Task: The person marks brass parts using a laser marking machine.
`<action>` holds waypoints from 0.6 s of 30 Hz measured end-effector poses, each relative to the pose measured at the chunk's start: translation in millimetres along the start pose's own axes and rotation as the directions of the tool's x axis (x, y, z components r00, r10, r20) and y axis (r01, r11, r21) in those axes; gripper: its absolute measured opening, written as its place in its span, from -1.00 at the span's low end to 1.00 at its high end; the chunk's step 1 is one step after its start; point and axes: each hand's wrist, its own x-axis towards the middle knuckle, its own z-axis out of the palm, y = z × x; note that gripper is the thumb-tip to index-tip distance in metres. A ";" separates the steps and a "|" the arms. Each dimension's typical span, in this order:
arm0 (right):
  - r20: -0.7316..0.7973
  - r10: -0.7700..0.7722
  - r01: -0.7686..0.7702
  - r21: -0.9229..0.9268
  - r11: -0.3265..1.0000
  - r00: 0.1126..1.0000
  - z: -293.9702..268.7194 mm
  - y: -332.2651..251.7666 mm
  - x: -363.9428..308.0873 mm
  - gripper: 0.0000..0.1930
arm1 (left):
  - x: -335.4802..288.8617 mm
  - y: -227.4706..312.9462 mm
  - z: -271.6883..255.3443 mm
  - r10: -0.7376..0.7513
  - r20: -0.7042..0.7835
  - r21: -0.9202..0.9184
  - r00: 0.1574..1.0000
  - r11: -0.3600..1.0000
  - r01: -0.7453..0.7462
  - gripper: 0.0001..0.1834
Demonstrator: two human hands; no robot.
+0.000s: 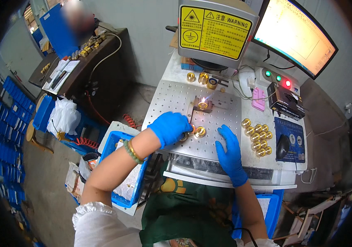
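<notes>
Over the perforated plate (169,99), left hand (169,128) is at brass ring (192,130), grip unclear; right hand (230,153) open, best kept off lit fixture (208,108).

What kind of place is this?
It looks like a small factory workshop. There's a big grey machine with a yellow sign, a metal plate dotted with holes, and lots of matching gold-coloured round pieces grouped on the right.

A workshop: perforated metal worktop (165,111), yellow-labelled machine (217,35), control box (278,79) with lit buttons.
</notes>
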 end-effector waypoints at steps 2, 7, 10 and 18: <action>-0.014 0.012 -0.012 -0.012 1.000 1.000 1.4 2.2 -2.0 -0.58 | 13.0 0.4 -2.0 0.045 -0.001 0.059 0.999 0.997 -0.045 -0.76; -0.029 0.005 -0.005 -0.012 1.000 1.000 2.3 3.4 -1.9 -0.60 | 12.5 8.5 -2.8 0.307 -0.062 0.102 0.950 0.948 -0.300 -0.80; 0.003 0.000 0.000 -0.034 0.999 1.000 3.9 1.6 -2.5 -0.59 | 15.9 14.1 -3.6 0.382 -0.003 0.053 0.924 0.923 -0.381 -0.80; 0.036 0.009 -0.003 -0.169 0.986 0.999 4.1 1.7 -4.1 -0.59 | -14.0 1.5 -18.4 0.326 -0.006 -0.080 0.945 0.942 -0.326 -0.75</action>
